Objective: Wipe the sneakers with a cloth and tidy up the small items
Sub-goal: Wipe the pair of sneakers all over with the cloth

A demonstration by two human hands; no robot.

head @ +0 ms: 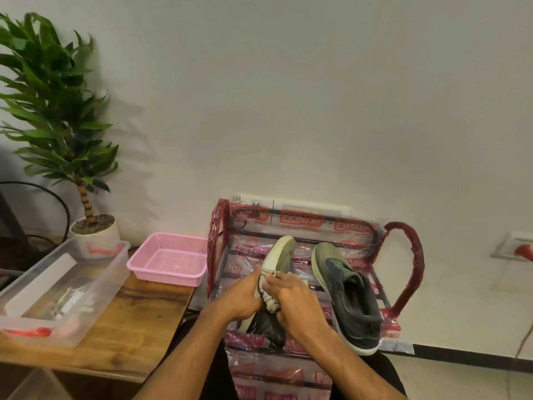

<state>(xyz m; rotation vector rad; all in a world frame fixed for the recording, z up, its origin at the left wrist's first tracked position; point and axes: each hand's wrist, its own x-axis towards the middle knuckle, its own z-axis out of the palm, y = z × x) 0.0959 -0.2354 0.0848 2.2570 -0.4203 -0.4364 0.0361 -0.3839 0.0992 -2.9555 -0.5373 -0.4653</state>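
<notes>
Head view: the left hand [245,297] grips the tilted sneaker [281,255] over the rack [409,255], and the right hand [300,303] has its fingers clamped on the cloth [266,291] against its side. Brace the shoe firmly and rub along the sole edge.

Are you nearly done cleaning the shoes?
Not nearly. Nothing looks clearly finished yet. In hand: the left hand holds one sneaker while the right hand presses the cloth on it. Left: the other sneaker rests on the rack, untouched, and the pink basket on the table looks nearly empty, so tidying seems yet to come.
</notes>
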